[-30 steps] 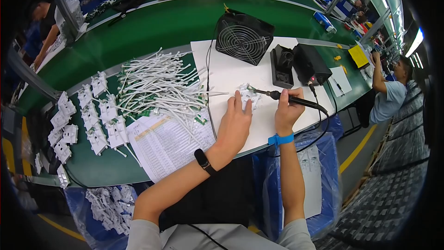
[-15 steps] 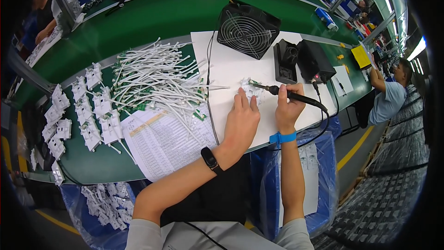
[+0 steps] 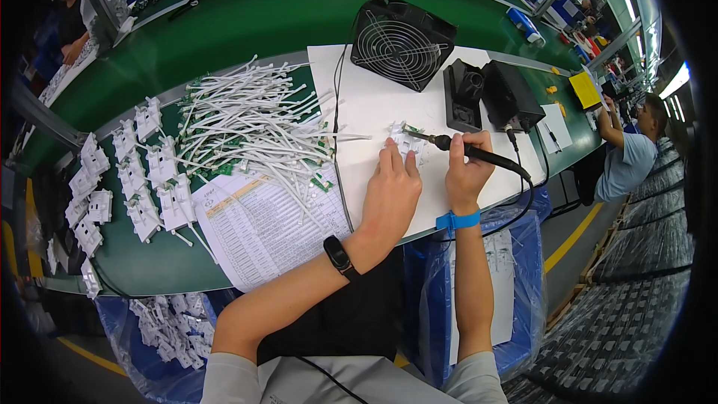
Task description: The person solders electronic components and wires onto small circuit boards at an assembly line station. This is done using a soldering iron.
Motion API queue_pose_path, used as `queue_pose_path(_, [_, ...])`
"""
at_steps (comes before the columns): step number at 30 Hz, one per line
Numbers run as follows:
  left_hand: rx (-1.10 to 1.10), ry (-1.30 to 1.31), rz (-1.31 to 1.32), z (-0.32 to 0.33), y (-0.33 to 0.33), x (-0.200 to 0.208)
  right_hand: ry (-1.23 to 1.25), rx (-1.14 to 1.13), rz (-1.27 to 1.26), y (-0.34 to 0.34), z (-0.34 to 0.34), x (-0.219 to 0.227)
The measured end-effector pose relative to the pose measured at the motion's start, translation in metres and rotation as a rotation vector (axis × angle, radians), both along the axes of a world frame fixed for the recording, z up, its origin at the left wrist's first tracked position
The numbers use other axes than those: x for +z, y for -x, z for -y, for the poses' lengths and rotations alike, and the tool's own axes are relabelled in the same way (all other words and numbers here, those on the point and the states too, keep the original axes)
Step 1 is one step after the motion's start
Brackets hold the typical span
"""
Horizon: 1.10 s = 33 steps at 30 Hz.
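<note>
My right hand (image 3: pixel 467 172) grips a black soldering iron (image 3: pixel 490 158) like a pen. The iron's tip reaches left to a small green circuit board on a white plastic housing (image 3: pixel 407 151), which lies on the white board (image 3: pixel 366 108). With bent fingers my left hand (image 3: pixel 391 193) holds that housing down from the near side; its fingertips partly cover it. A white cable runs left from the housing. To the left lies a large pile of white cables (image 3: pixel 247 116) with small green circuit boards at their ends.
Rows of white plastic housings (image 3: pixel 143 179) cover the left bench beside a printed sheet (image 3: pixel 265 232). Behind my hands stand a black fan (image 3: pixel 402 45), an iron stand (image 3: pixel 464 93) and a black power unit (image 3: pixel 512 93). Blue lined bins (image 3: pixel 523 284) flank me. Another person (image 3: pixel 634 146) sits at right.
Both hands keep nearly the same place, with the iron's tip still at the housing. The view has shifted very slightly.
</note>
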<state>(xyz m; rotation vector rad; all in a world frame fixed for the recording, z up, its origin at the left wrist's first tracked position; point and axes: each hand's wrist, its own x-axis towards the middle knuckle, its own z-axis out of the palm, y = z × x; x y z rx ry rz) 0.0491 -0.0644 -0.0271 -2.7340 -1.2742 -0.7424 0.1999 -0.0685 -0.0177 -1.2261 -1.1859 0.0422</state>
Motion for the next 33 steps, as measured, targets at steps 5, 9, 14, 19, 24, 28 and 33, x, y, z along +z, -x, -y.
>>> queue_pose_path(5, [0.005,-0.011,-0.013,-0.001,0.0,-0.001,0.001,-0.022,-0.001,-0.001,0.0,-0.001])
queue_pose_path(9, [0.004,-0.01,-0.003,0.0,-0.001,0.0,0.02,-0.02,-0.016,-0.004,0.001,-0.003])
queue_pose_path(14, [0.006,-0.009,0.016,0.0,-0.001,-0.001,0.051,-0.012,-0.076,-0.002,0.001,-0.002])
queue_pose_path(19, [0.003,-0.012,0.022,0.0,-0.001,-0.002,0.07,-0.014,-0.099,-0.005,0.001,-0.004])
queue_pose_path(24, [0.008,0.009,0.006,0.001,-0.001,0.002,-0.069,-0.117,-0.23,-0.011,0.002,-0.012])
queue_pose_path(28, [0.003,0.017,0.012,0.002,0.0,0.003,-0.097,-0.11,-0.209,-0.009,0.003,-0.006])
queue_pose_path(33, [-0.003,-0.007,0.008,0.001,0.001,-0.001,-0.087,-0.142,-0.159,-0.01,0.001,-0.006])
